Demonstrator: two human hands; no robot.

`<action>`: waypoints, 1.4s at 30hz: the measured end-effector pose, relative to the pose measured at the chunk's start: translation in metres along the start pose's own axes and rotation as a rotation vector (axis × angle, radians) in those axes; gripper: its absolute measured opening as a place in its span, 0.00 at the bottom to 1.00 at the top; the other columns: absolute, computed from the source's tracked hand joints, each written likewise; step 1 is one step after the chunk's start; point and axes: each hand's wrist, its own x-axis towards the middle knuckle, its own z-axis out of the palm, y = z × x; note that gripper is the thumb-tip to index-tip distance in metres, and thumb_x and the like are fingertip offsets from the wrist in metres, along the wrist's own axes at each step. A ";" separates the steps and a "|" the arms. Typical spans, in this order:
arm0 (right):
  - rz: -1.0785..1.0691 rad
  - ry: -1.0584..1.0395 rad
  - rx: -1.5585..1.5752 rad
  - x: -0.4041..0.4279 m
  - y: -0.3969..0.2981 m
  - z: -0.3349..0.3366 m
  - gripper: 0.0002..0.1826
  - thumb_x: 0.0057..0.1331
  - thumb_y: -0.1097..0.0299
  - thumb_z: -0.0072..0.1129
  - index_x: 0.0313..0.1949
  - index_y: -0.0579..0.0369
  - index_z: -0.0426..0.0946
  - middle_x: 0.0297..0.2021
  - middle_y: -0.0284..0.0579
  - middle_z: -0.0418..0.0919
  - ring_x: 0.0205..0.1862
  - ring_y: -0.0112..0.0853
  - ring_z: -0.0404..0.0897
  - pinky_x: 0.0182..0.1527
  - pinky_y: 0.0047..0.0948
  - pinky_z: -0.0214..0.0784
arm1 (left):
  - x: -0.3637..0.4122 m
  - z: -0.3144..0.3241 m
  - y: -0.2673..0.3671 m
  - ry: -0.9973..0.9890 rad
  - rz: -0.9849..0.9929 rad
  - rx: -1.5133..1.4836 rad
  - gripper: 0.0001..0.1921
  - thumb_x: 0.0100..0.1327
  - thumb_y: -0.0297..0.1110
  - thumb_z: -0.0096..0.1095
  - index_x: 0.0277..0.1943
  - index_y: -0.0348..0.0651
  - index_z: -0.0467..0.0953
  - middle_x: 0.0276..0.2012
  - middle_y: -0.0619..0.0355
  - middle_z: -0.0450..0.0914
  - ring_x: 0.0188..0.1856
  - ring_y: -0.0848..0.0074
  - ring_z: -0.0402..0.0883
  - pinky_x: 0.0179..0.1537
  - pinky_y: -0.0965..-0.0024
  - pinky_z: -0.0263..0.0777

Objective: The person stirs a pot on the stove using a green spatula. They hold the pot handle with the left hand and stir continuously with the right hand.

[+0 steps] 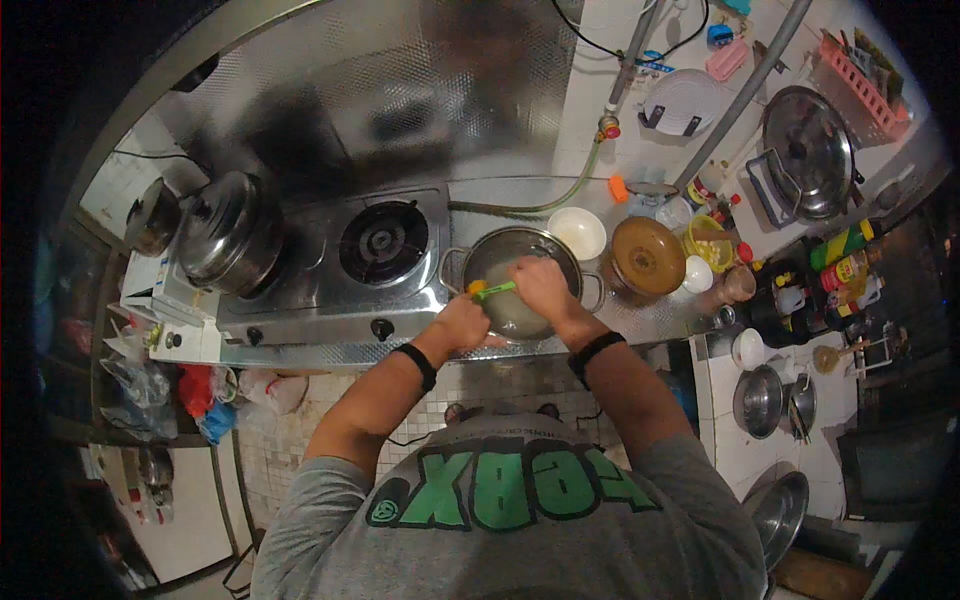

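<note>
A two-handled steel pot (484,255) stands on the metal counter before me, with pale, cloudy liquid in it. Over its left front rim, my left hand (463,324) grips a small orange piece (477,286), possibly a carrot, whose end shows above my fingers. My right hand (538,285) is closed around a slim green tool (496,289) that looks like a peeler. It reaches leftward across the pot to the orange piece. My fingers hide most of both things.
A gas stove (384,241) with a lidded steel pot (232,232) stands left. Behind and right of my pot are a white bowl (577,233) and a brown round lid or bowl (649,256). Farther right are a yellow basket (707,238), sauce bottles (841,271) and a steel lid (808,150).
</note>
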 end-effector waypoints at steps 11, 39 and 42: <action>0.575 -0.187 -0.137 -0.023 0.037 0.053 0.07 0.63 0.68 0.57 0.37 0.53 0.83 0.33 0.49 0.85 0.32 0.43 0.86 0.33 0.42 0.78 | -0.007 -0.034 0.042 0.010 -0.022 -0.150 0.19 0.68 0.47 0.57 0.31 0.44 0.89 0.31 0.47 0.87 0.38 0.57 0.88 0.42 0.55 0.79; -0.422 -0.037 0.142 -0.032 0.038 -0.051 0.10 0.59 0.66 0.58 0.40 0.42 0.84 0.33 0.36 0.75 0.40 0.34 0.80 0.44 0.40 0.71 | -0.028 -0.005 -0.029 0.407 0.073 -0.230 0.34 0.61 0.66 0.62 0.46 0.37 0.87 0.51 0.46 0.82 0.63 0.56 0.75 0.75 0.48 0.54; -0.445 -0.062 0.106 -0.029 0.030 -0.059 0.10 0.56 0.67 0.59 0.39 0.45 0.83 0.31 0.38 0.76 0.36 0.36 0.82 0.39 0.37 0.76 | -0.025 0.000 -0.029 0.398 0.006 -0.190 0.45 0.58 0.71 0.63 0.53 0.25 0.81 0.62 0.36 0.75 0.71 0.51 0.67 0.76 0.49 0.52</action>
